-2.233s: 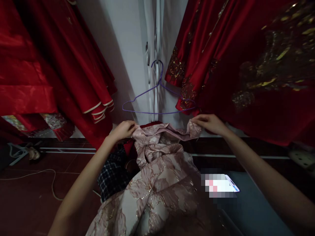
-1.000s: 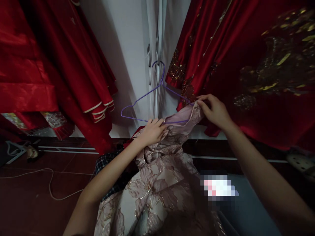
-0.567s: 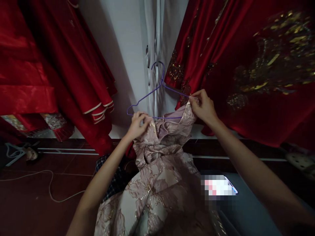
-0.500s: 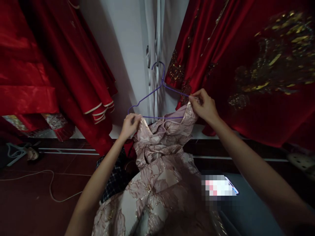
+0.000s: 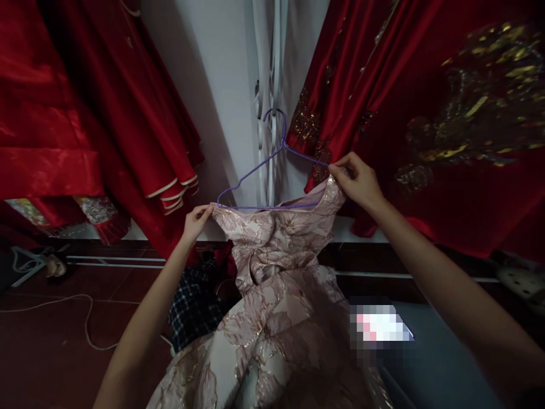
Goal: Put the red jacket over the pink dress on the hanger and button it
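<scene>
The pink floral dress [image 5: 270, 326] stretches from the bottom edge of our view up to the purple hanger [image 5: 284, 136], its neckline spread along the lower bar. Fingers of the left hand [image 5: 195, 223] pinch one shoulder edge by the hanger's left end; those of the right hand [image 5: 360, 180] pinch the other shoulder, touching or nearly touching the hanger's arm. We judge the shoulders to be barely seated, so if either pinch slackened, the skirt's weight could drag that side off. Uneven pulling might also tilt the hanger or unseat its hook from the white metal frame [image 5: 277, 40], where it appears to hang. Beyond the right hand, the sequined red garment [image 5: 489, 108] could snag the dress if brushed.
</scene>
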`<state>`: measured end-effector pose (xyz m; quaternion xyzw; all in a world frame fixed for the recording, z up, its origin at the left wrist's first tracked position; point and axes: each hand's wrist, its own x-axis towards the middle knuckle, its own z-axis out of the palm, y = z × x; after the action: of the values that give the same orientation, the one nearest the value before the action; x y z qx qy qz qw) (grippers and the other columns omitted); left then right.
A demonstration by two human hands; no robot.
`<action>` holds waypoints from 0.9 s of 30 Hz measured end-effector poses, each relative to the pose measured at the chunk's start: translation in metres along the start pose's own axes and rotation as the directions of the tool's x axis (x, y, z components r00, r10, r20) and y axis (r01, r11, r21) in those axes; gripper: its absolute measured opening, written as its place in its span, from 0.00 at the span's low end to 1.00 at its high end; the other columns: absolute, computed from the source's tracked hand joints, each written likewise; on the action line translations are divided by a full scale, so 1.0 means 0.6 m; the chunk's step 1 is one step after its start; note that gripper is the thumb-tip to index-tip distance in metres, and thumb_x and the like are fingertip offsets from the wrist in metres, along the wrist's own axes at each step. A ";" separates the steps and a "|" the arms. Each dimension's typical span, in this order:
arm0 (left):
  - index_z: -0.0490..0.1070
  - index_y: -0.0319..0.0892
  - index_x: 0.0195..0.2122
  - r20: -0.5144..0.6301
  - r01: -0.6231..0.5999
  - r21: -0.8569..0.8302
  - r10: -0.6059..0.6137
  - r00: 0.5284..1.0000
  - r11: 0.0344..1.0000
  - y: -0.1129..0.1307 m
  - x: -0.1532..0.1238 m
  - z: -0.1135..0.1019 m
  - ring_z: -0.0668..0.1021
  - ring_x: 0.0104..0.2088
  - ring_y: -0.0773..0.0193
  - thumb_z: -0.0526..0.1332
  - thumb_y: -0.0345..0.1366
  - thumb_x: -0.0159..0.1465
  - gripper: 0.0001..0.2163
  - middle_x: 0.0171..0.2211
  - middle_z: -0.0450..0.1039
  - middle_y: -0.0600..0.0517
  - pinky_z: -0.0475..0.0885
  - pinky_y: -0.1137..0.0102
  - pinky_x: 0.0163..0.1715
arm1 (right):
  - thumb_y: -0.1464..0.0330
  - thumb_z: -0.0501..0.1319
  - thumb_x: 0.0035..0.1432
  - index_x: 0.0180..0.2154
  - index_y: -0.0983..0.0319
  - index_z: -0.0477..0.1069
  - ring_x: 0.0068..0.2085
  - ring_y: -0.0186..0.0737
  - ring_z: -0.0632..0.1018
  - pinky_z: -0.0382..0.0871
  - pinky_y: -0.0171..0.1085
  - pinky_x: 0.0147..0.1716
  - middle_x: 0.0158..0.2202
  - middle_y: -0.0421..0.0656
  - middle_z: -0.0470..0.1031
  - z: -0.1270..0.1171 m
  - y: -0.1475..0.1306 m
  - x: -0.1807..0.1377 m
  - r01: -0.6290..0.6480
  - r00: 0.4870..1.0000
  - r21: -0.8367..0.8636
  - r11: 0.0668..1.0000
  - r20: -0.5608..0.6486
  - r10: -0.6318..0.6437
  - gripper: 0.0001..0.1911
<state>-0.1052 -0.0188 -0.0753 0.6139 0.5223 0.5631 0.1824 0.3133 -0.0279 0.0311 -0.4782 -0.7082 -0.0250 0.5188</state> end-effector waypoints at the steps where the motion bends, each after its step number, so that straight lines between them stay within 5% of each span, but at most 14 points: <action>1: 0.75 0.41 0.35 0.001 0.001 0.001 -0.001 1.000 1.000 -0.001 0.000 -0.001 0.75 0.35 0.63 0.59 0.50 0.55 0.17 0.31 0.75 0.50 0.70 0.69 0.35 | 0.58 0.57 0.55 0.31 0.58 0.64 0.31 0.35 0.71 0.62 0.33 0.32 0.32 0.41 0.74 -0.001 -0.001 0.000 -0.001 1.000 -0.003 1.000 0.000 0.001 0.10; 17: 0.74 0.40 0.36 0.007 -0.021 -0.040 0.021 1.000 0.999 -0.016 0.009 -0.012 0.75 0.43 0.61 0.60 0.48 0.55 0.16 0.40 0.75 0.48 0.69 0.68 0.45 | 0.55 0.57 0.54 0.32 0.58 0.67 0.30 0.37 0.73 0.67 0.37 0.32 0.30 0.39 0.73 0.002 0.003 0.002 0.015 1.000 -0.013 1.000 -0.028 -0.015 0.13; 24: 0.75 0.41 0.38 -0.012 -0.201 -0.063 0.201 0.980 0.978 0.057 0.065 0.032 0.74 0.44 0.62 0.59 0.47 0.57 0.16 0.40 0.75 0.48 0.68 0.66 0.48 | 0.54 0.58 0.52 0.31 0.58 0.66 0.35 0.40 0.75 0.69 0.41 0.36 0.33 0.41 0.75 0.010 0.002 -0.001 -0.063 0.998 0.019 0.998 0.008 0.063 0.13; 27: 0.76 0.43 0.38 0.088 -0.295 -0.048 0.298 0.950 0.954 0.101 0.075 0.054 0.74 0.44 0.62 0.59 0.48 0.56 0.16 0.40 0.75 0.49 0.68 0.65 0.48 | 0.56 0.59 0.51 0.31 0.58 0.65 0.35 0.40 0.76 0.69 0.41 0.36 0.32 0.41 0.74 0.011 0.011 -0.002 -0.057 0.998 0.081 0.995 0.041 0.054 0.12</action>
<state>-0.0582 0.0079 -0.0131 0.7081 0.4052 0.5633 0.1308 0.3135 -0.0216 0.0242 -0.4766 -0.7051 0.0280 0.5244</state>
